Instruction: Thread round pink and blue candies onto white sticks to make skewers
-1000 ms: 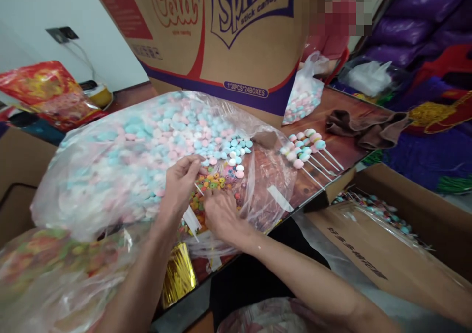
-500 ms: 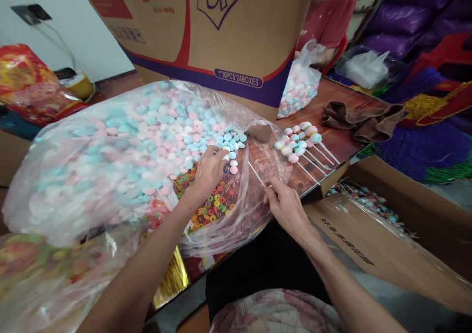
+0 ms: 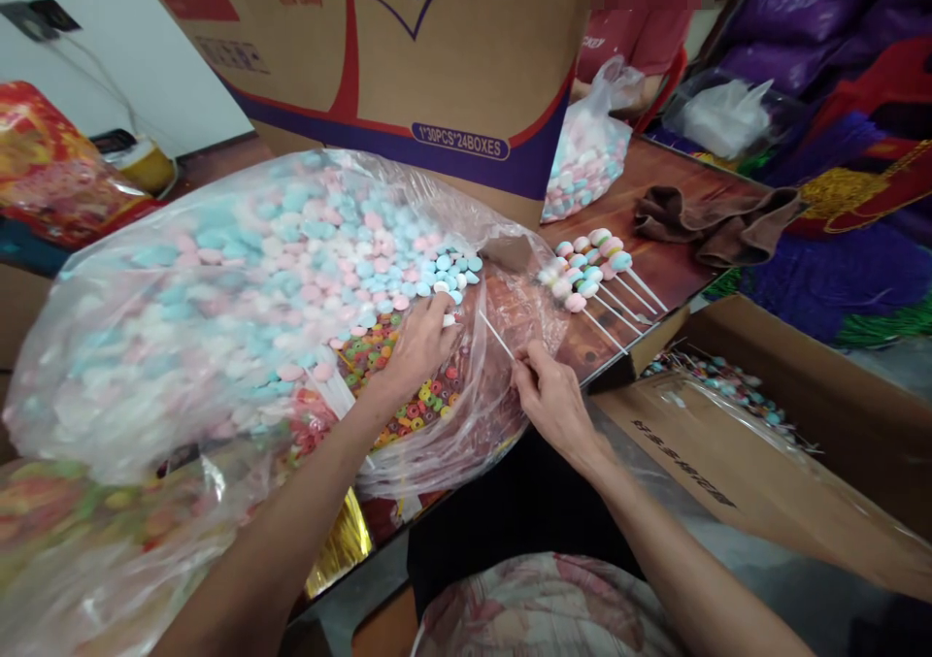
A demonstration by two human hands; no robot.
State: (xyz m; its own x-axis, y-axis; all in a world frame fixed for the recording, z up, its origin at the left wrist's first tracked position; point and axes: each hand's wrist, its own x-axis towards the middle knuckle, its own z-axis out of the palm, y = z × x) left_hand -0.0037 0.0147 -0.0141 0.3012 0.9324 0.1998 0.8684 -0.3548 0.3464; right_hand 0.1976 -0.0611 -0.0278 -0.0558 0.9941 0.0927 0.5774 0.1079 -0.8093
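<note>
My left hand (image 3: 422,342) is over the open mouth of a large clear plastic bag (image 3: 473,414), its fingers closed at a small white marshmallow (image 3: 449,319). Pink, white and blue marshmallows (image 3: 349,249) fill the bag behind it. Coloured ring-shaped candies (image 3: 422,407) lie below my left wrist, partly covered by it. In my right hand (image 3: 549,390) a thin bare white stick (image 3: 498,336) is pinched, its free end pointing up and left toward my left hand. Several skewers of marshmallows (image 3: 593,267) lie to the right, their sticks toward the table edge.
A tall printed carton (image 3: 458,84) stands behind the bag. An open cardboard box (image 3: 684,473) at lower right holds many skewers. A brown cloth (image 3: 714,220) lies on the table (image 3: 618,215). Another person in a red shirt (image 3: 633,41) sits beyond, near a smaller marshmallow bag (image 3: 589,157).
My left hand has drawn back slightly from the loose marshmallows, toward me. The stick in my right hand keeps about the same angle. The whole view has shifted a little.
</note>
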